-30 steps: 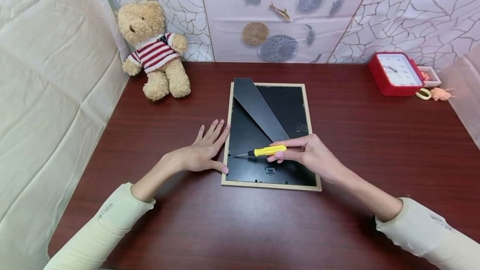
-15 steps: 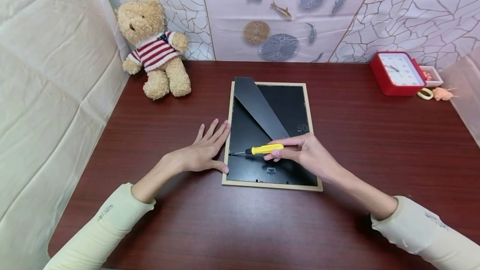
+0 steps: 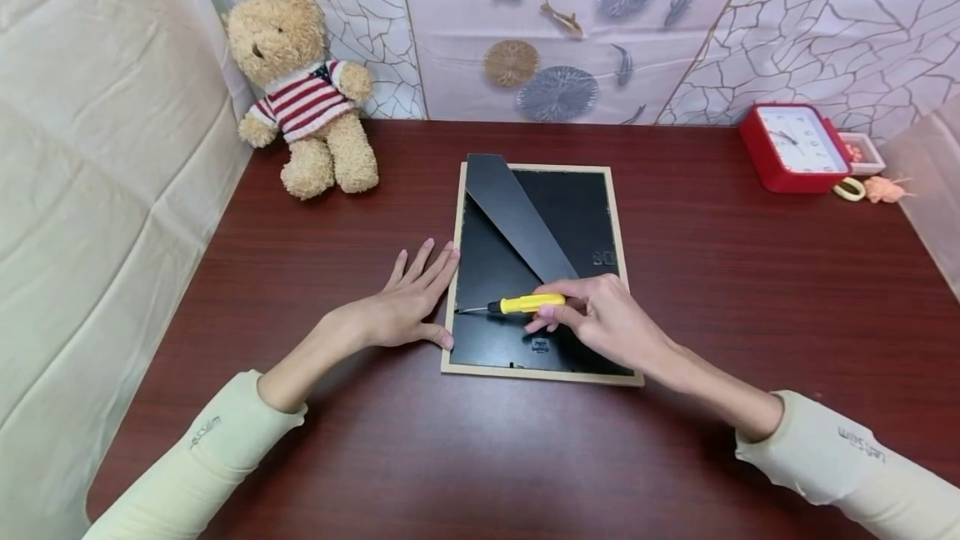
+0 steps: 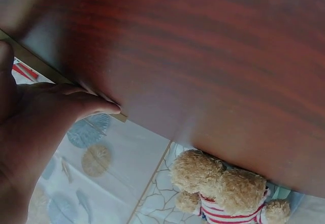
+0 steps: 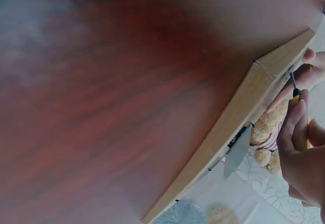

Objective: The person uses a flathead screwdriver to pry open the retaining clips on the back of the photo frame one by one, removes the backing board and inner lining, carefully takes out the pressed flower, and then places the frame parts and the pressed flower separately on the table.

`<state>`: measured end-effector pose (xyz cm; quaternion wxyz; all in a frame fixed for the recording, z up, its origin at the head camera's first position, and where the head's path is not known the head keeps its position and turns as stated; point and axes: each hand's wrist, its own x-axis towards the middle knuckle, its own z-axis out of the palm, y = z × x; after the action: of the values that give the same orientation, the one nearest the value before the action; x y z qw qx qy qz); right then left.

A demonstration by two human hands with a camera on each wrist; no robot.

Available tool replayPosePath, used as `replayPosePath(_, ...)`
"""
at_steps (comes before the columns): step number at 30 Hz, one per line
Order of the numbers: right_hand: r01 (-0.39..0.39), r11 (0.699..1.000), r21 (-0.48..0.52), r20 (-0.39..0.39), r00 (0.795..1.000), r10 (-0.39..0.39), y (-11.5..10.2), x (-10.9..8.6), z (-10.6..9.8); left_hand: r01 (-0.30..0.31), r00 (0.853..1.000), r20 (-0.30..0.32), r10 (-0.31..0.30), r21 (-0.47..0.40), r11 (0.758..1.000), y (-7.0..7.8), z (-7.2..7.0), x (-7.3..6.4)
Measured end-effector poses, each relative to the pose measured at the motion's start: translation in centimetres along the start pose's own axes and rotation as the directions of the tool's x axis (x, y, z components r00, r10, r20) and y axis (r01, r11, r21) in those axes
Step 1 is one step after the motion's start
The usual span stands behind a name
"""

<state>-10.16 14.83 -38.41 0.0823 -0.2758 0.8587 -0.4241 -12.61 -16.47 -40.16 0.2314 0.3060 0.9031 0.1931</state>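
A picture frame with a light wood border lies back side up on the table, its black stand leg slanting across the back panel. My right hand pinches a yellow-handled screwdriver between thumb and fingers. The screwdriver's tip meets a small dark tab at the frame's left edge. Fingers spread, my left hand rests flat on the table with thumb and fingertips against the left border. In the right wrist view the screwdriver shows beyond the wooden edge of the picture frame.
A teddy bear in a striped sweater sits at the back left of the dark red table. At the back right stand a red alarm clock, a small pink box and an orange figure.
The screwdriver has moved slightly left, its tip going from over the panel to the tab at the left edge. The right hand followed it; the left hand stays on the frame's border.
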Motion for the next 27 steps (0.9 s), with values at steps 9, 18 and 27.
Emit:
replayPosePath(9,0.085,0.992,-0.095,-0.01,0.996,-0.086,-2.1,1.4,0.6,0.002,1.0,0.0,-0.002,0.005,1.0,-0.1,0.0,-0.1)
replayPosePath(18,0.125,0.991,-0.046,-0.003,0.992,-0.125,-3.0,2.3,1.3,0.01,1.0,0.008,-0.01,0.006,1.0,-0.1,0.0,0.0)
replayPosePath(27,0.136,0.99,-0.042,-0.008,0.991,-0.137,-3.5,2.2,2.0,0.011,1.0,0.012,-0.011,0.009,1.0,0.1,-0.1,0.1)
